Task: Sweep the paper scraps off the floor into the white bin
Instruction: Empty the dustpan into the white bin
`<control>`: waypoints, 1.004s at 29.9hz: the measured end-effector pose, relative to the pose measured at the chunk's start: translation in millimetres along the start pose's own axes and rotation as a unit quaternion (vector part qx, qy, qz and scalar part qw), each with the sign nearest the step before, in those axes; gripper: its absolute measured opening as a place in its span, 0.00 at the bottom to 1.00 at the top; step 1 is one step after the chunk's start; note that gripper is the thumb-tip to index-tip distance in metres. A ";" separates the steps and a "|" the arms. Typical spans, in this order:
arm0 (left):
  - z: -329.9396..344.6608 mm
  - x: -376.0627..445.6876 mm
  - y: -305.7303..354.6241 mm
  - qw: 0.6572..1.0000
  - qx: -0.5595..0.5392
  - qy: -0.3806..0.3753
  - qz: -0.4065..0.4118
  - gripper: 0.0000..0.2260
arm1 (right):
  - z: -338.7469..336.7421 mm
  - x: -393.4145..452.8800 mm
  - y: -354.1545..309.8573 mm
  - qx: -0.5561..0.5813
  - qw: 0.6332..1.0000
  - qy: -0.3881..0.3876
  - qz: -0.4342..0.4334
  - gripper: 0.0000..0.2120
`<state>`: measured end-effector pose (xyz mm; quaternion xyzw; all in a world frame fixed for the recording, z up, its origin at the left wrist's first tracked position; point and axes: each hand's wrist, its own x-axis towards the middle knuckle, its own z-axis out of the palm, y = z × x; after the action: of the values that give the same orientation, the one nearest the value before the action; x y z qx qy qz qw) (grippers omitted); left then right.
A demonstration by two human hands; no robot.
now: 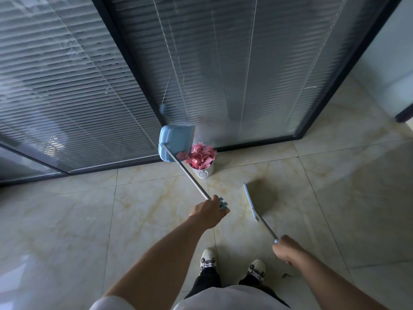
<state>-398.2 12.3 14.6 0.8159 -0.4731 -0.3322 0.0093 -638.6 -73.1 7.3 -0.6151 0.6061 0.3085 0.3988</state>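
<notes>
No readable writing anywhere; the white bin point(203, 170) has a round emblem on its front, too small to make out. The bin stands on the tiled floor point(335, 186), close to the dark base frame of a glass wall with blinds point(67, 86), well ahead of both sets of fingers. Pink paper scraps point(201, 155) are heaped in it above the rim.

Left hand point(209, 212): arm stretched forward, fingers curled tight around the top end of a metal pole. At the pole's far end a blue dustpan point(173, 143) is raised and tilted at the bin's left side, with a bit of pink scrap at its lower edge next to the heap. The pole crosses in front of the bin's left side.

Right hand point(287, 248): held lower and nearer the body, fingers wrapped around the handle of a broom point(259, 201). Broom head is blurred, low over the floor just ahead of those fingers, between them and the bin.

Two sneakers point(207, 260) show below, between the arms.
</notes>
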 end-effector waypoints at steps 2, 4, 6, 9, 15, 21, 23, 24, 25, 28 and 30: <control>1.1 -1.3 2.1 1.000 -0.003 0.001 0.003 0.24 | 1.2 -0.3 0.1 0.003 1.000 0.000 0.002 0.17; 2.9 -3.7 3.2 1.000 0.004 -0.003 0.008 0.24 | 2.2 -1.3 0.4 0.005 1.000 0.003 0.002 0.17; 5.7 -6.2 4.4 0.999 0.033 -0.008 0.016 0.25 | 3.2 -1.9 0.7 0.005 1.000 0.006 0.000 0.17; 10.0 -9.7 8.9 0.996 0.077 -0.021 0.026 0.25 | 4.2 -0.2 2.1 0.005 1.000 0.011 0.000 0.18; 13.8 -13.7 15.2 0.992 0.121 -0.039 0.020 0.24 | 4.7 2.1 6.7 0.004 1.000 0.011 0.004 0.17; 9.7 -23.1 12.0 0.984 0.171 -0.055 0.015 0.22 | 5.4 1.6 5.4 -0.009 1.000 0.003 0.003 0.16; 9.8 -27.9 13.2 0.979 0.193 -0.056 0.017 0.21 | 5.5 0.9 4.0 -0.017 1.000 0.002 -0.003 0.16; 10.2 -29.9 13.8 0.979 0.197 -0.058 0.015 0.21 | 5.1 0.2 3.6 -0.016 1.000 0.004 -0.004 0.16; 10.3 -31.8 14.5 0.979 0.195 -0.058 0.014 0.21 | 4.8 -0.3 3.5 -0.017 1.000 0.005 -0.006 0.16; 11.7 -35.6 15.7 0.987 0.153 -0.052 0.009 0.21 | 3.8 -0.4 2.7 -0.023 1.000 0.002 -0.010 0.16; 11.2 -37.0 16.5 0.991 0.126 -0.043 0.001 0.22 | 2.2 -0.9 0.3 -0.027 1.000 0.007 -0.008 0.17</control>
<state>-429.3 35.3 31.1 0.7951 -0.5117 -0.3050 -0.1140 -638.8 -70.8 7.0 -0.6325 0.5954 0.3179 0.3800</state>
